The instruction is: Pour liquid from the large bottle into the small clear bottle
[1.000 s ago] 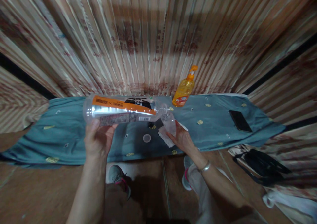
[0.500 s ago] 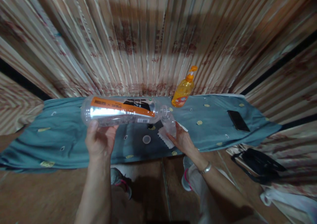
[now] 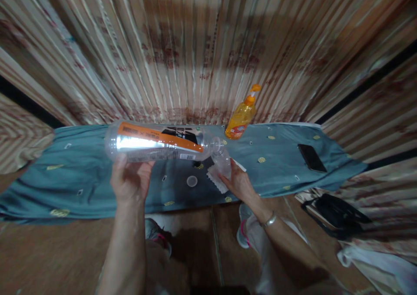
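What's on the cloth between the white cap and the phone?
In the head view, the white napkin and the right hand holding the small cup; beyond them, bare cloth up to the phone.

Dim, warm light falls from above, throwing a broad shadow across the far curtain (image 3: 208, 47), glare streaks the clear bottle (image 3: 156, 142), and the edges bow and smear.

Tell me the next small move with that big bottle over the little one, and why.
Probably tip the base of the large bottle slightly higher. The left hand holds it nearly level, its mouth at the opening of the small clear bottle that the right hand steadies above the white cloth. Whether liquid is flowing cannot be seen.
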`<state>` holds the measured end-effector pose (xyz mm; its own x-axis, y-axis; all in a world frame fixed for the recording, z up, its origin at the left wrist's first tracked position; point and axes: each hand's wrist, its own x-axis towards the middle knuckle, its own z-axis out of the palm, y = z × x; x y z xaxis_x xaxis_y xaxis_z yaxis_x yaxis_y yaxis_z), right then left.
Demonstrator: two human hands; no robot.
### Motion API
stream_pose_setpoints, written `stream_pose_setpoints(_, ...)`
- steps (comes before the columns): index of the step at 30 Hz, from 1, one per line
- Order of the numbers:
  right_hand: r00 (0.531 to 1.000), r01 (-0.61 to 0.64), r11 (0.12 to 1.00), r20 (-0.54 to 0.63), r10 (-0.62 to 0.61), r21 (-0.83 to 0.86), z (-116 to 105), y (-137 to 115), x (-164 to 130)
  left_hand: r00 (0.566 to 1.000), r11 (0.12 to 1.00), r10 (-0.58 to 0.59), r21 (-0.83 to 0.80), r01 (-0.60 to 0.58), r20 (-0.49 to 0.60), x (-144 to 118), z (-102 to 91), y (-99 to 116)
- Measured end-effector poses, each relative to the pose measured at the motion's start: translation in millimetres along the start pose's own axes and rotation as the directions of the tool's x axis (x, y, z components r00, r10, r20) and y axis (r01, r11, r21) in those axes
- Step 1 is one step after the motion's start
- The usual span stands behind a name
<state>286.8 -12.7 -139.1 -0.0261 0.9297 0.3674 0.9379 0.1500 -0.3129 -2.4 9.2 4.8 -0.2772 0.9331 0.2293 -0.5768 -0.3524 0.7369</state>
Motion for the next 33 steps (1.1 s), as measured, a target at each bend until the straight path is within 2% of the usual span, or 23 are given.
stream_pose_setpoints(8,0.998,0.053,0.998,-0.026,-0.052,0.025,-0.1,-0.9,0.5,0.998,0.999,0.044,0.007,-0.044,-0.041,-0.7,5.5,-0.9)
stream_pose_setpoints(24,0.992,0.073,0.997,-0.109,-0.068,0.037,0.2,-5.8,-4.0,0.994,0.998,0.043,0.042,-0.039,-0.1,-1.7,3.1,4.0)
stream_pose_setpoints(33,0.992,0.082,0.995,-0.098,-0.077,0.057,-1.9,-6.2,-3.5,0.996,0.998,0.045,0.046,-0.042,-0.077,-3.2,7.7,5.0)
